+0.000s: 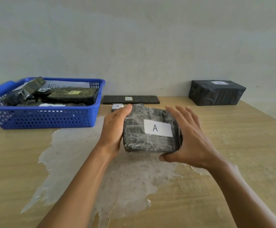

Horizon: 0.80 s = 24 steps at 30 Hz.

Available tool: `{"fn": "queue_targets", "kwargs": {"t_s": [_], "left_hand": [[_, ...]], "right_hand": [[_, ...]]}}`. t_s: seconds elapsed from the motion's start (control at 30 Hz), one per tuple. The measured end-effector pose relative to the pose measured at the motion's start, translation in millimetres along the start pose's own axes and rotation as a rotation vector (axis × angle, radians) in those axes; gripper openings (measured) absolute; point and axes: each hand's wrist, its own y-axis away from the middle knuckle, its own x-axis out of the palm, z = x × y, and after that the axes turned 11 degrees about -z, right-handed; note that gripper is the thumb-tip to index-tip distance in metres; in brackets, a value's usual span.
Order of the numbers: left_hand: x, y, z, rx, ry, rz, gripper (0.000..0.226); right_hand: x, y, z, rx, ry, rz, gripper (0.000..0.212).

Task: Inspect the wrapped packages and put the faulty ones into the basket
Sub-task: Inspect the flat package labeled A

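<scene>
While the left hand (113, 129) cups one side of the package (152, 129) marked A, the right hand (190, 139) holds the other, thumb underneath, above mid-counter (232, 145); the basket (43, 116) sits near the far-left edge.

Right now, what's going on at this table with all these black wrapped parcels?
A person is checking wrapped packages. Both hands hold one marked A just above the table: the left hand on one side, the right hand on the other, thumb under its near edge. The blue basket on the left already holds several packages. A flat package marked B, a small one marked A and a large box wait behind.
</scene>
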Motion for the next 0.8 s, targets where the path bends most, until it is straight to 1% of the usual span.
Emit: {"fn": "queue_targets", "kwargs": {"t_s": [0.07,0.2,0.27,0.37,0.47,0.53,0.6,0.7,0.8], "left_hand": [[3,-4,1,-0.027,0.013,0.039,0.031],[9,-18,6,-0.042,-0.045,0.118,0.038],[13,-27,11,-0.025,-0.131,0.114,0.042],[17,-43,19,0.046,-0.321,0.065,0.039],[19,-57,34,0.119,-0.402,0.005,0.028],[19,-62,47,0.177,-0.438,-0.046,0.026],[20,-67,56,0.229,-0.468,-0.073,0.027],[18,-71,60,0.288,-0.495,-0.07,0.028],[17,-73,59,0.305,-0.466,-0.109,0.03]], "right_hand": [[-5,-7,3,-0.039,0.023,0.075,0.134],[-13,-23,-9,-0.067,0.062,0.105,0.126],[-14,-33,-24,-0.05,0.081,0.1,0.123],[-18,-53,-55,0.025,0.108,0.083,0.119],[-23,-81,-92,0.17,0.103,0.063,0.118],[-22,-103,-114,0.225,0.124,0.08,0.119],[-19,-125,-134,0.229,0.147,0.144,0.115],[-15,-153,-150,0.202,0.133,0.263,0.105],[-8,-170,-155,0.147,0.08,0.331,0.099]]}}
